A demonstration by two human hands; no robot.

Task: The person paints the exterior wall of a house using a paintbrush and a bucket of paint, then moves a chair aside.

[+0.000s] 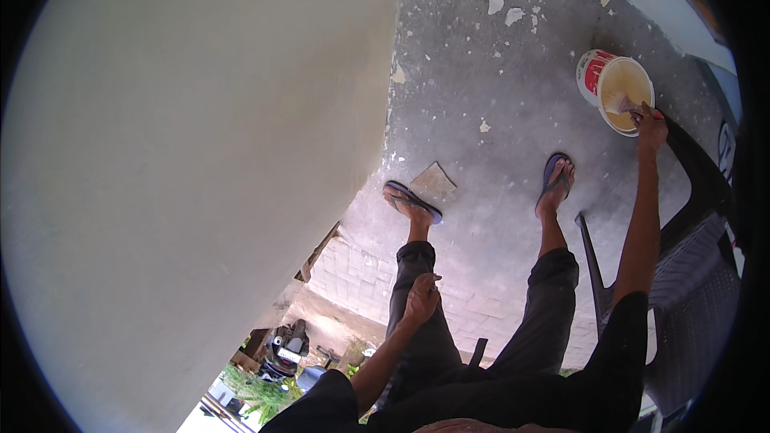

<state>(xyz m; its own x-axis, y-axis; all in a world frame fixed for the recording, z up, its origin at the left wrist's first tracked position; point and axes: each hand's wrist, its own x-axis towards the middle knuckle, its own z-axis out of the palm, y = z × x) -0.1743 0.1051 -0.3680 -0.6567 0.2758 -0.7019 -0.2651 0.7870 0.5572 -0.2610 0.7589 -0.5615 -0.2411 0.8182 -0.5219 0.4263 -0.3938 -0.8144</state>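
Observation:
At the right, my right hand (651, 130) grips a paintbrush (622, 104) by its handle. The brush's head is inside the mouth of a white and red paint bucket (595, 74), over cream-coloured paint (628, 80). The bucket stands on the floor, its opening toward me. My left hand (421, 298) is closed in front of my left thigh, fingers curled. A small dark bit shows at its fingers, too small to name.
A pale wall (200, 136) fills the left side. A dark plastic chair (694, 273) stands close by my right arm. Paint flakes (513, 16) litter the grey floor (457, 80), and a square tile piece (433, 182) lies by my left foot. A motorcycle (282, 350) is parked beyond.

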